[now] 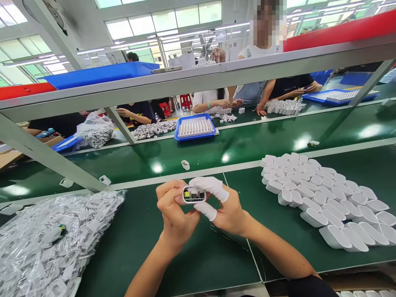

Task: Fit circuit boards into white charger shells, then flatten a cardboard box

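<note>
Between my two hands is a white oval plastic housing [194,195], its opening facing me. Inside it a circuit board with a yellow part and dark parts shows. My left hand [176,210] grips the housing's left side with bare fingers. My right hand [224,204], with white finger cots on the thumb and some fingers, is closed on its right side. Both hands are raised over the green work surface [204,255]. To the right stand many white empty housings [318,185] in packed rows, open ends up.
A clear plastic bag [52,243] of white plastic parts lies at left. Beyond runs a green conveyor belt [235,152] with a loose housing [185,165] on it. A metal shelf frame [185,84] crosses above. Across the belt, co-workers handle parts near a blue tray [195,127].
</note>
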